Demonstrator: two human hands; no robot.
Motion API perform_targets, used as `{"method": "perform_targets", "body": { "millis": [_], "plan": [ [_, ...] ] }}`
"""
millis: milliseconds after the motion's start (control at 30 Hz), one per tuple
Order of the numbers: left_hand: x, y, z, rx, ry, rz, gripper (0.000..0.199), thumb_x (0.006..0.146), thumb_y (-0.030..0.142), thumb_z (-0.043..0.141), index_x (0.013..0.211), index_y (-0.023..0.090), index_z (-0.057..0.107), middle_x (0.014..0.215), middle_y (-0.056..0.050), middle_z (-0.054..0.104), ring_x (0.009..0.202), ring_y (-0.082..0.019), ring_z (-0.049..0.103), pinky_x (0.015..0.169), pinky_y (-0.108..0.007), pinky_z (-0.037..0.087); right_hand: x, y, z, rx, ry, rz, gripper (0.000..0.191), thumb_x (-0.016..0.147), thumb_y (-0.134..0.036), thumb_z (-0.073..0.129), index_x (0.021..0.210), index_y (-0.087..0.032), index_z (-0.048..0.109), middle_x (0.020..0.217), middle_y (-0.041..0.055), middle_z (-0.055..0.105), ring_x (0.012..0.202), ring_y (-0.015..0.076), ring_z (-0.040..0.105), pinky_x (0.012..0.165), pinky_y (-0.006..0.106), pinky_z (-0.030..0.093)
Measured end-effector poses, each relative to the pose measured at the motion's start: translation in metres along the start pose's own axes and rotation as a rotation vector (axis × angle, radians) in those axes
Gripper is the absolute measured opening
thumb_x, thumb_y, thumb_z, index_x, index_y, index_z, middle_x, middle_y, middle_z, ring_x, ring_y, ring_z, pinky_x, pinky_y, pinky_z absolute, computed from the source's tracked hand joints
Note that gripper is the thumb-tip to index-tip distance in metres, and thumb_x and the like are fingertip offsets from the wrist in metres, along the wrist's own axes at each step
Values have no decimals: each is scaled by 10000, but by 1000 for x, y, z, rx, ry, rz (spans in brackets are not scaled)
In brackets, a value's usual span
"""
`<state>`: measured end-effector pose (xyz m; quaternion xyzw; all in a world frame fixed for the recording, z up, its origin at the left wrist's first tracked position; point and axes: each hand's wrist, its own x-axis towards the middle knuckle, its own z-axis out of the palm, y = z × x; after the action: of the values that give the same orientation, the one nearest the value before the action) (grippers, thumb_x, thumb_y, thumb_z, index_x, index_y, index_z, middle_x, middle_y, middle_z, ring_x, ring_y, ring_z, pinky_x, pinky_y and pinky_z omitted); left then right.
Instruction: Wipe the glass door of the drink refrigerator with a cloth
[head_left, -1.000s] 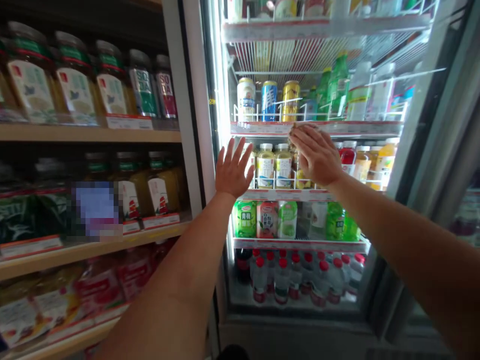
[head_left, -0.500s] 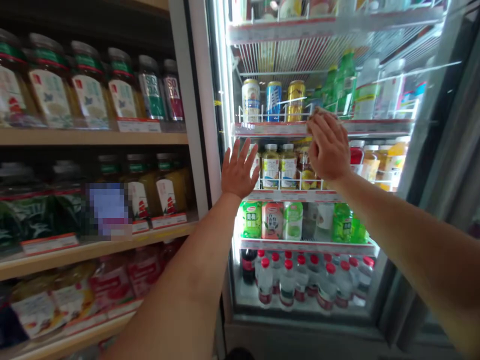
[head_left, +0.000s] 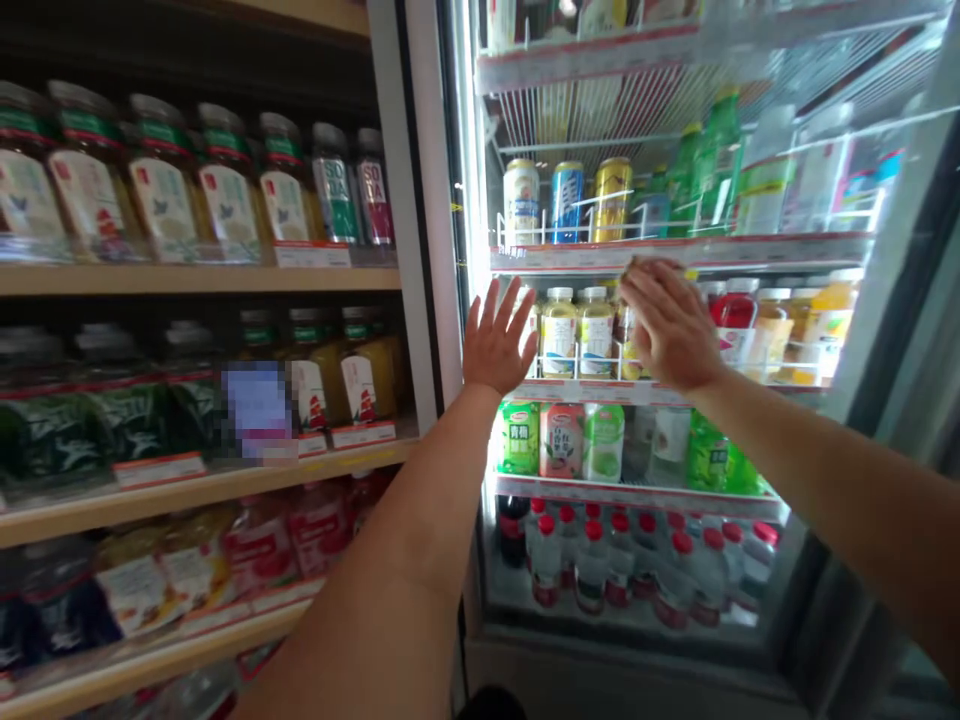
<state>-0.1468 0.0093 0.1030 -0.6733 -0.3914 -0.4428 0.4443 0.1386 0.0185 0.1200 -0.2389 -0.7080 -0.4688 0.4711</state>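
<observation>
My left hand (head_left: 498, 338) is spread flat against the glass door of a lit drinks fridge, fingers apart and pointing up, holding nothing. To its right, my right hand (head_left: 671, 322) presses a folded brownish cloth (head_left: 627, 270) to the same glass. Most of the cloth is hidden under the fingers; only an edge shows at the fingertips. Behind the door, pale-labelled tea bottles (head_left: 596, 332) stand between the two hands. A gold can (head_left: 613, 200) and a blue can (head_left: 568, 203) are on the shelf above.
Left of the fridge, a wooden shelf unit (head_left: 202, 278) holds rows of bottles. Lower in the fridge are green drink bottles (head_left: 517, 437) and red-capped water bottles (head_left: 592, 570). The door frame (head_left: 911, 200) runs down the right side.
My right hand has slid a little down the glass with the cloth. My left hand keeps its place on the door. The view has turned slightly left.
</observation>
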Motion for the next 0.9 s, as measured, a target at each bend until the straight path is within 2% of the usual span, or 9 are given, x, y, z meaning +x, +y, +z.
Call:
{"method": "perform_targets", "body": {
  "millis": [67,133,267,333,533,633,733,800,900],
  "plan": [
    [0,0,0,-3,-4,2,564,1026,358,397,1576,230,379,1672,-36,300,1588,-244,79,1302,-506,101,-3,-5,0,46,-106,-117,582,971,-175,462,1548,-247,443,1573,28,497,1511,255,368,1244,493,315],
    [0,0,0,2,-5,2,562,1030,363,394,1575,226,380,1671,-42,301,1588,-248,81,1299,-509,107,0,-3,-1,75,-148,-151,582,981,-176,451,1554,-272,429,1580,7,487,1507,245,377,1250,493,308],
    [0,-1,0,23,11,11,570,1024,364,410,1576,228,375,1670,-41,306,1588,-241,74,1301,-501,110,7,9,-4,9,19,106,590,976,-182,434,1564,-230,420,1595,50,466,1512,299,359,1242,548,304],
    [0,-1,1,23,12,16,573,1020,360,417,1576,229,375,1669,-41,309,1588,-236,68,1303,-497,113,2,8,-4,-21,49,155,597,966,-186,446,1562,-211,423,1593,67,467,1515,315,350,1231,554,323],
    [0,-2,0,31,25,24,564,1025,358,416,1574,230,381,1663,-42,321,1588,-230,65,1302,-503,129,-3,-3,-5,48,-103,-115,603,958,-159,488,1552,-247,432,1571,30,499,1502,253,385,1248,501,317],
    [-1,-3,1,43,29,34,570,1022,351,423,1573,213,378,1665,-57,314,1587,-235,56,1302,-502,126,10,7,-7,9,-3,-5,568,957,-163,480,1523,-218,481,1558,52,515,1490,271,402,1247,507,312],
    [-2,-4,2,54,37,43,570,1025,355,412,1577,222,365,1670,-52,305,1587,-225,32,1302,-502,120,8,9,-3,-50,126,138,542,960,-177,464,1499,-160,515,1533,97,540,1481,297,412,1227,500,346],
    [-2,-4,3,72,43,48,568,1029,355,403,1579,221,359,1672,-50,299,1587,-222,24,1304,-493,117,-2,2,1,-40,128,134,566,958,-182,473,1524,-168,482,1547,98,523,1490,307,397,1215,513,360],
    [-2,-3,3,87,41,45,567,1030,353,402,1581,225,358,1672,-44,301,1586,-220,34,1307,-478,114,-10,-9,5,29,18,-7,631,961,-175,483,1580,-256,388,1575,44,494,1500,290,385,1219,527,353]
  ]
}}
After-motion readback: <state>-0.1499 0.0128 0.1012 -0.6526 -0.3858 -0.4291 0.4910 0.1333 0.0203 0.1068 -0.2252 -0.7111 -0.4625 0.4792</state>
